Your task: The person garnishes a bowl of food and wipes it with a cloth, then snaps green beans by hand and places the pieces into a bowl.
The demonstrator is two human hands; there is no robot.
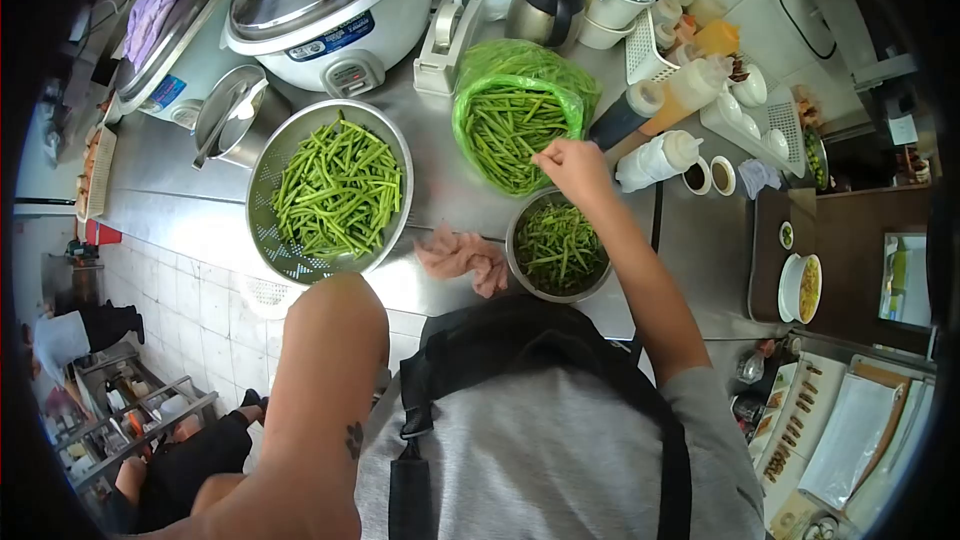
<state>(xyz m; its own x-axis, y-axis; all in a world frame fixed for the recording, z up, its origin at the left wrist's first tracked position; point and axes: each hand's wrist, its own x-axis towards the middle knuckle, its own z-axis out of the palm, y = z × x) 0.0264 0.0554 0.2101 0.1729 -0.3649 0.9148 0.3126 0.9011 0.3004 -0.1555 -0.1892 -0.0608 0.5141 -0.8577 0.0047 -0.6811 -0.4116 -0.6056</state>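
Observation:
My right hand (575,172) is closed in a pinch at the right edge of a green plastic bag (585,90) full of long green beans (515,125). Its fingertips meet over the beans, and whatever they hold is too small to make out. Just below that hand, a metal bowl (512,258) holds short green bean pieces (560,250). My left arm (325,370) is bent with its elbow towards the table, but the hand is outside the view. Cut green beans (340,190) lie in a large perforated metal colander (262,155) on the left. Between colander and bowl rests a crumpled pinkish cloth (463,258).
Behind the colander stand two big cookers (325,30) and a metal pot (262,125). A tape dispenser (447,50), a thermos jug (547,2) and squeeze bottles (660,160) line the back. Small sauce cups (722,175) and a brown tray (765,240) sit right. Other people (190,470) are at left.

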